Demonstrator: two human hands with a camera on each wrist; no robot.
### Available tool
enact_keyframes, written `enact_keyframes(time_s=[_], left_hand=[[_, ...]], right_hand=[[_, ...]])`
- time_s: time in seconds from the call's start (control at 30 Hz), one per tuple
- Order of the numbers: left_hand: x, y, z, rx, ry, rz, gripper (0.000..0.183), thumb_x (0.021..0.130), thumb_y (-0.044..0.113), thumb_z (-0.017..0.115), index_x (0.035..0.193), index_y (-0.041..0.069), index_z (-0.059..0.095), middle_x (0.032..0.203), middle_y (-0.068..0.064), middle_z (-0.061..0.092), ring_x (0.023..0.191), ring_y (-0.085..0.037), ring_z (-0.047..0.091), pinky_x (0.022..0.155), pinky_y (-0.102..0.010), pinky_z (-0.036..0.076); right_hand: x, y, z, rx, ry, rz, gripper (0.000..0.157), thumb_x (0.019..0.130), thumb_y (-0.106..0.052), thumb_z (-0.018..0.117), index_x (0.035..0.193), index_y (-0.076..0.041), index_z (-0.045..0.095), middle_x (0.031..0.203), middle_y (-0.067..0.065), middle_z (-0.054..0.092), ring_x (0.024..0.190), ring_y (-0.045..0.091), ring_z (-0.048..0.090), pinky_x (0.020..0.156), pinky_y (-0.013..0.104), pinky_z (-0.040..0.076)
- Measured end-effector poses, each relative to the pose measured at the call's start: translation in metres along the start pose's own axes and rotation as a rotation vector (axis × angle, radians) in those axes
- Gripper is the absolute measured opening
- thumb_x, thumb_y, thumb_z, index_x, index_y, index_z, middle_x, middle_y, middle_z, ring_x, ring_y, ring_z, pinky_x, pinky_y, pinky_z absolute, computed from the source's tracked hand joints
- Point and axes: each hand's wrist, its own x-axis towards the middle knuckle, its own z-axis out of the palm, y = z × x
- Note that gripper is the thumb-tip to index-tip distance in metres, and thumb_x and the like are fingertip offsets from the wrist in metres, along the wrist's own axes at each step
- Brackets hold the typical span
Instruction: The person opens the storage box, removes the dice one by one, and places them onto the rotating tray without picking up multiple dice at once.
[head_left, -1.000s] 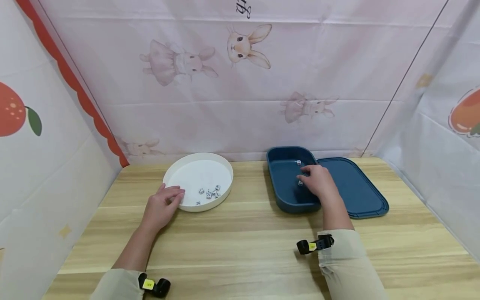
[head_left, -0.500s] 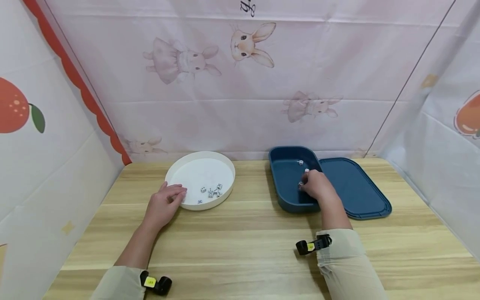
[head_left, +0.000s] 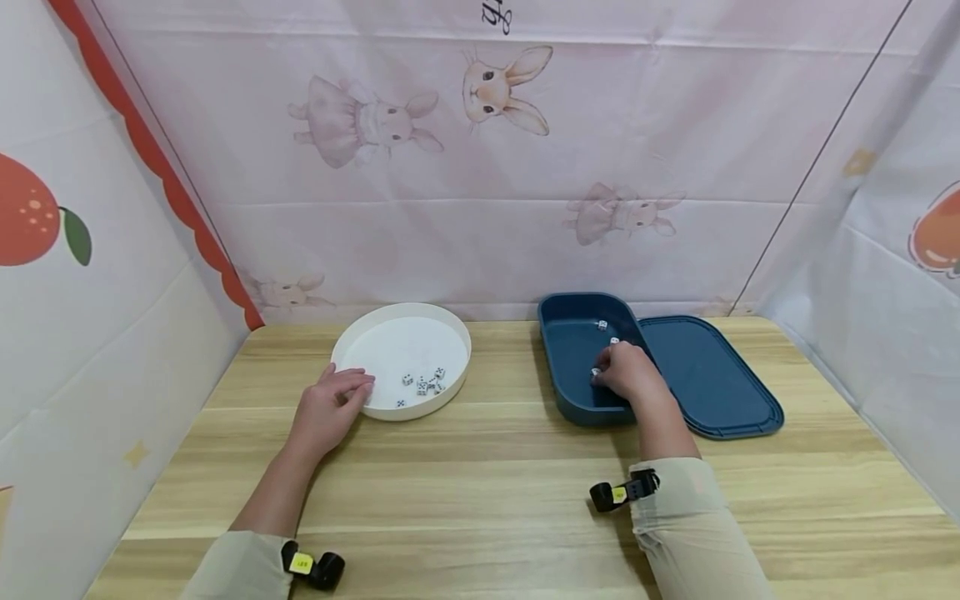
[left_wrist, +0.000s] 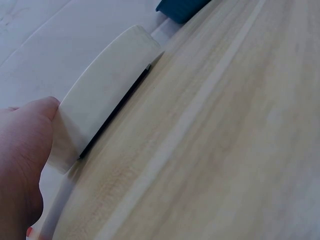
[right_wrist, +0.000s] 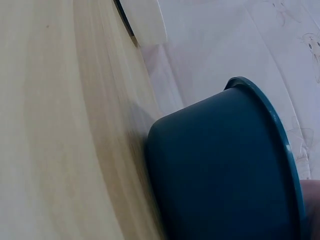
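My right hand (head_left: 628,371) reaches into the dark blue box (head_left: 551,367), with the thumb and fingertips pinching a small white die (head_left: 596,372) low in it. Beyond the fingers, another die (head_left: 602,325) lies near the far end, and one more die (head_left: 614,341) shows just above the knuckles. My left hand (head_left: 326,408) holds the left rim of the round white tray (head_left: 375,333), its thumb (left_wrist: 45,106) against the rim in the left wrist view. Several white dice (head_left: 422,387) are grouped toward the tray's front right. The right wrist view shows mostly the box's outer wall (right_wrist: 220,165).
A flat blue lid (head_left: 712,375) lies on the wooden table (head_left: 465,483), right of the box and against it. A printed rabbit cloth (head_left: 480,250) hangs just behind both containers. Patterned cloths also flank the table at left and right.
My right hand has lowered into the box, its fingers have closed on a die, and that die has shifted slightly left. The left hand stays at the tray; the view moved a little.
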Motion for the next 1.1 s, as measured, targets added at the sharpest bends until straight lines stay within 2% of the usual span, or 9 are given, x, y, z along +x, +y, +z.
enact_keyframes(time_s=[0.13, 0.3, 0.53, 0.77, 0.97, 1.1], left_hand=[[0.0, 0.001, 0.0, -0.003, -0.005, -0.001, 0.013, 0.089, 0.008, 0.071, 0.1, 0.004, 0.077, 0.102, -0.012, 0.075, 0.109, -0.03, 0.068, 0.119, -0.052, 0.028], [-0.001, 0.001, 0.002, -0.01, -0.013, -0.008, 0.012, 0.09, 0.009, 0.071, 0.1, 0.005, 0.077, 0.102, -0.011, 0.076, 0.11, -0.03, 0.068, 0.12, -0.052, 0.028], [-0.003, -0.001, 0.003, -0.001, -0.008, -0.002, 0.012, 0.09, 0.009, 0.071, 0.099, 0.006, 0.077, 0.101, -0.008, 0.076, 0.11, -0.028, 0.068, 0.12, -0.051, 0.029], [-0.003, -0.001, 0.002, 0.012, -0.006, -0.002, 0.012, 0.09, 0.009, 0.071, 0.099, 0.006, 0.077, 0.102, -0.009, 0.076, 0.109, -0.029, 0.068, 0.119, -0.051, 0.029], [-0.002, -0.001, 0.001, 0.015, -0.007, -0.007, 0.013, 0.09, 0.01, 0.071, 0.1, 0.006, 0.077, 0.102, -0.01, 0.076, 0.109, -0.029, 0.068, 0.119, -0.051, 0.029], [-0.001, -0.001, 0.0, 0.014, -0.012, -0.009, 0.013, 0.09, 0.01, 0.071, 0.1, 0.006, 0.077, 0.103, -0.01, 0.076, 0.11, -0.029, 0.068, 0.12, -0.05, 0.029]], right_hand=[[0.002, 0.001, 0.001, -0.016, -0.014, 0.012, 0.03, 0.09, -0.022, 0.072, 0.11, 0.0, 0.072, 0.116, 0.022, 0.068, 0.1, 0.032, 0.064, 0.087, 0.048, 0.055], [0.003, 0.002, 0.003, -0.039, -0.013, 0.025, 0.025, 0.089, -0.021, 0.073, 0.103, -0.001, 0.074, 0.111, 0.02, 0.07, 0.094, 0.029, 0.065, 0.083, 0.047, 0.056], [0.001, 0.004, 0.003, 0.007, 0.023, -0.004, 0.026, 0.09, -0.019, 0.07, 0.108, -0.001, 0.074, 0.112, 0.02, 0.07, 0.1, 0.032, 0.065, 0.089, 0.05, 0.055], [0.0, 0.002, -0.002, 0.172, 0.061, -0.048, 0.032, 0.094, -0.018, 0.064, 0.121, -0.001, 0.068, 0.12, 0.02, 0.068, 0.11, 0.034, 0.063, 0.093, 0.05, 0.055], [0.0, -0.01, -0.002, 0.334, 0.14, -0.097, 0.033, 0.093, -0.025, 0.068, 0.121, -0.008, 0.07, 0.118, 0.014, 0.069, 0.107, 0.028, 0.065, 0.092, 0.046, 0.056], [-0.004, -0.027, -0.001, 0.466, 0.183, -0.11, 0.032, 0.091, -0.027, 0.071, 0.118, -0.011, 0.072, 0.118, 0.011, 0.07, 0.108, 0.026, 0.064, 0.092, 0.044, 0.056]])
